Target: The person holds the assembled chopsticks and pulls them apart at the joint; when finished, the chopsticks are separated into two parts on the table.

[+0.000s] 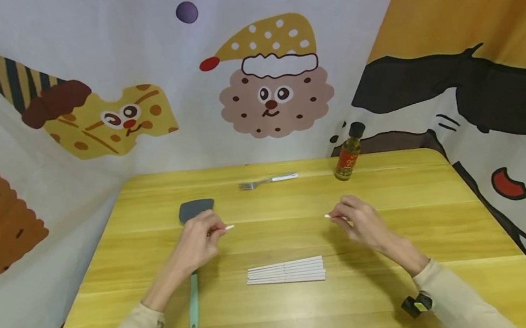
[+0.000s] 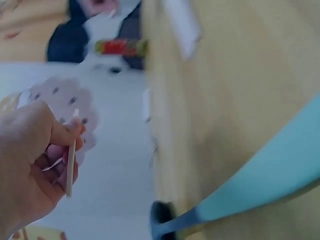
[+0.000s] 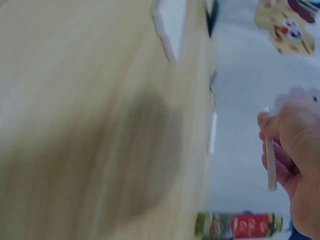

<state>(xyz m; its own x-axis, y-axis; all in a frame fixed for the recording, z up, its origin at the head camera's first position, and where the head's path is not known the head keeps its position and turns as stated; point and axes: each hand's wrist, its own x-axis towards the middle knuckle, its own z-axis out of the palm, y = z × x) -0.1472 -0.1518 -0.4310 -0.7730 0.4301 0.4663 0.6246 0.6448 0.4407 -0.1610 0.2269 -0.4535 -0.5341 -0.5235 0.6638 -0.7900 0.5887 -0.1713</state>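
My left hand [image 1: 212,232] pinches a short white stick [image 1: 228,227] between thumb and fingers, its tip pointing right. In the left wrist view the stick [image 2: 71,159] stands upright in the curled fingers [image 2: 59,145]. My right hand [image 1: 342,219] pinches a second short white stick [image 1: 328,215], its tip pointing left. In the right wrist view that stick [image 3: 270,157] lies along the fingers [image 3: 292,135]. Both hands hover above the yellow wooden table [image 1: 271,239], well apart. Several white sticks [image 1: 286,271] lie side by side on the table between and in front of them.
A spatula with a grey head [image 1: 196,209] and teal handle [image 1: 194,307] lies under my left hand. A fork [image 1: 267,181] lies at the back middle. A small oil bottle [image 1: 349,154] stands at the back right. Cartoon-printed cloth walls [image 1: 274,87] enclose the table.
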